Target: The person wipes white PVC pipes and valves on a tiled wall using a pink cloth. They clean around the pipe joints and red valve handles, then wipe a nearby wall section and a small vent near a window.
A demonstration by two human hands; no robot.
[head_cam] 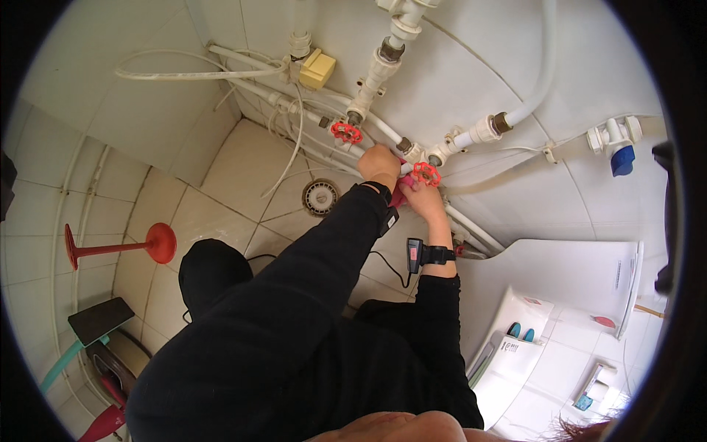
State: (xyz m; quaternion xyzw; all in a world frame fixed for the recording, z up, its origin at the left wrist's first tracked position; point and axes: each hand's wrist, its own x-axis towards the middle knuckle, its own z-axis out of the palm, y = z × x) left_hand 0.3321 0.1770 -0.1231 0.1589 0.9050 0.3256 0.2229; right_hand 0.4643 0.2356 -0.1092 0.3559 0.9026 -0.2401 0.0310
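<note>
My left hand (pixel 380 163) is curled behind the white pipes, with the edge of a pinkish-red cloth (pixel 399 197) at its fingers. From the right, my right hand (pixel 424 200) pinches the same cloth just below a red valve handwheel (pixel 427 174). The cloth lies against the white pipe, mostly covered by both hands. A second red handwheel (pixel 346 132) sits above and left of my left hand. Black straps circle both wrists, and a small black device (pixel 413 255) is attached to the right one.
A round floor drain (pixel 320 197) lies left of my hands. Loose white tubing (pixel 300 149) hangs near the corner. A yellow box (pixel 317 69) and a blue-handled valve (pixel 623 160) are on the wall. A red stemmed object (pixel 161 243) stands at left; a white fixture (pixel 541 271) bounds the right.
</note>
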